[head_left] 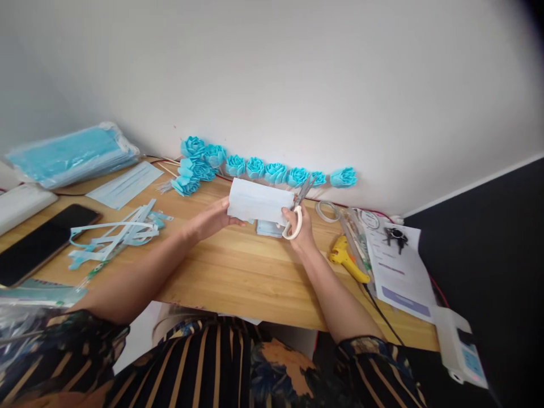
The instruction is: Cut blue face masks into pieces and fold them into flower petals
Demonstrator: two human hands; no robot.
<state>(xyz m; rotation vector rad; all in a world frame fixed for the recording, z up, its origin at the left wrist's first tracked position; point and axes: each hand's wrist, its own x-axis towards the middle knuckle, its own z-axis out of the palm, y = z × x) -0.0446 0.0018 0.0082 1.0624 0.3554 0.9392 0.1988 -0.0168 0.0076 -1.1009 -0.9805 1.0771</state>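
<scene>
A pale sheet of face-mask fabric [260, 199] is stretched between my two hands above the table. My left hand [223, 214] pinches its left edge, thumb in front and fingers behind. At the right edge, my right hand [301, 228] holds the sheet with the thumb. That same hand also carries scissors [293, 222] with white handles, their blades pointing up and away. Beneath the sheet lies a small folded stack of pale blue pieces [269, 228], partly hidden. Beyond it, several blue fabric flowers [275, 173] line the wall.
On the left are a bag of blue masks [72, 153], a flat mask piece [125, 184], cut strips [114, 232] and a black phone [46, 241]. To the right lie a tape roll [327, 211], a yellow glue gun [347, 259], keys [396, 238] on printed paper [402, 275] and a white power strip [459, 345].
</scene>
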